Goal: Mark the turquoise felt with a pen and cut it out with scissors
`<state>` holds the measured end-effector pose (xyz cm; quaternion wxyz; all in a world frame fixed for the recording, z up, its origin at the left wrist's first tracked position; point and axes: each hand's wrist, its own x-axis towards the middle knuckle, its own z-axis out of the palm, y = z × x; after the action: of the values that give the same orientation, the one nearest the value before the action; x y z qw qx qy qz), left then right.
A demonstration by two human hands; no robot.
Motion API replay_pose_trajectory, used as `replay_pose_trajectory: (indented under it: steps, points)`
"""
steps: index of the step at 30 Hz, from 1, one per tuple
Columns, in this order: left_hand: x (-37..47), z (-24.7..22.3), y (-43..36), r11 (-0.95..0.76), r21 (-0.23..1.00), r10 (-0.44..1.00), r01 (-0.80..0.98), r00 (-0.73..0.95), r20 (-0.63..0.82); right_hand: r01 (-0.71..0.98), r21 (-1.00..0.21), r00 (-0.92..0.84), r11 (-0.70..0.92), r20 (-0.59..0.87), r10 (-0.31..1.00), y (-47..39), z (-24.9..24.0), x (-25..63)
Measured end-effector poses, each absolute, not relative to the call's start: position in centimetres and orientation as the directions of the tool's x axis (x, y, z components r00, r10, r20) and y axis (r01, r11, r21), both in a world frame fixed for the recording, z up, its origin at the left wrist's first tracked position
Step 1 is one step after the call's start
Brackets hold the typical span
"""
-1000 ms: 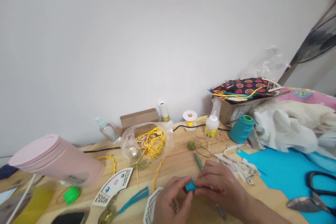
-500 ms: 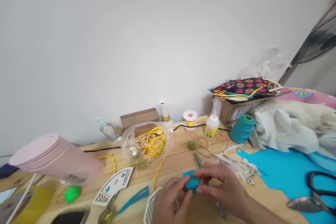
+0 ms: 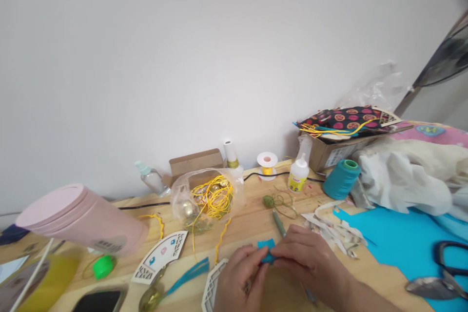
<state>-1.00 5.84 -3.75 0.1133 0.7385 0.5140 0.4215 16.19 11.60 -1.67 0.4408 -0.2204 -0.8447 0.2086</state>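
A small piece of blue fabric (image 3: 268, 245) is pinched between both hands above the wooden table. My left hand (image 3: 241, 278) grips its left side with thumb and fingers. My right hand (image 3: 307, 261) pinches the right side, fingers closed together, and the fingertips of both hands nearly meet over it. Under and left of my left hand lies a cut-out wooden lattice piece (image 3: 209, 290), partly covered. A green pen (image 3: 279, 224) runs beneath my right hand. Left of the hands are blue strips (image 3: 190, 274) and a fan-shaped wooden piece (image 3: 160, 257) with decorations.
Around the hands stand a glue bottle (image 3: 299, 174), a teal thread cone (image 3: 341, 183) and a plastic bag of yellow cord (image 3: 215, 200). Black-handled scissors (image 3: 433, 288) rest on a blue sheet (image 3: 387, 234) at right. A pink container (image 3: 84, 219) and a phone (image 3: 98, 301) are at left.
The fingers of my right hand have closed in over the blue fabric, so less of it shows. The view has shifted slightly.
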Motion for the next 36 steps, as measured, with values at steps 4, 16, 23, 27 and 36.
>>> replay_pose_trajectory:
  steps: [4, 16, 23, 27, 36]
  points:
    - [-1.2, -3.9, 5.9, -0.430, 0.558, 0.860, 0.709, 0.134, 0.493, 0.208, -0.550, -0.524, 0.809, 0.636, 0.567, 11.5, -1.9, 16.2]
    - [0.1, -3.5, 5.5, -0.270, 0.815, 0.916, 0.513, -0.124, 0.381, 0.195, -0.736, -0.464, 0.648, 0.513, 0.722, 11.1, -2.6, 15.9]
    - [1.1, -2.9, 5.4, 0.051, 0.997, 0.965, -0.055, -0.253, -0.063, 0.059, -0.978, -0.434, 0.201, 0.157, 0.887, 11.1, -2.4, 15.4]
    - [1.4, -2.3, 5.4, 0.128, 0.956, 0.944, -0.265, -0.263, -0.200, -0.024, -1.000, -0.385, -0.001, 0.009, 0.923, 11.0, -2.6, 15.3]
    - [0.8, -2.2, 5.5, 0.211, 0.974, 0.957, -0.082, -0.186, -0.223, -0.058, -0.997, -0.372, -0.060, -0.034, 0.927, 10.9, -2.4, 15.3]
